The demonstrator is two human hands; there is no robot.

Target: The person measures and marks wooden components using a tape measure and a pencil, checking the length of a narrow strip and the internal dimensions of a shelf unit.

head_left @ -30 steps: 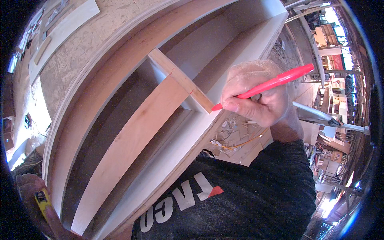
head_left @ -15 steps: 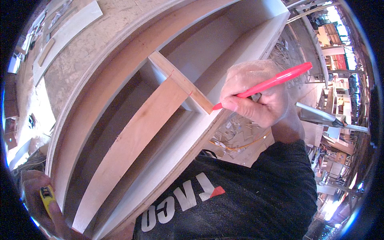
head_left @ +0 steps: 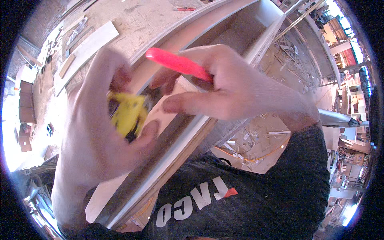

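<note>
A yellow tape measure (head_left: 130,114) sits in my left hand (head_left: 90,128), its fingers curled round it and somewhat blurred. My right hand (head_left: 232,86) carries a red pen (head_left: 178,64) across the base of its fingers, with thumb and fingertips reaching toward the left hand. Both hands are raised over a curved wooden frame (head_left: 176,154) with open compartments. Between them shows part of a bowed wooden plank (head_left: 105,195) that lies lengthwise in the frame. The right hand mostly covers the short crosspiece at the plank's upper end.
Pale boards (head_left: 90,54) lie on the floor at the far left. Wood scraps (head_left: 288,60) and an orange cord (head_left: 264,158) are on the floor to the right. A grey metal bar (head_left: 336,118) juts in beyond my right forearm. Shelves with timber stand at the far right.
My right hand has lifted the pen from the crosspiece's near end and moved left, the pen now pointing otherwise. My left hand has brought the tape measure up from the frame's lower-left end.
</note>
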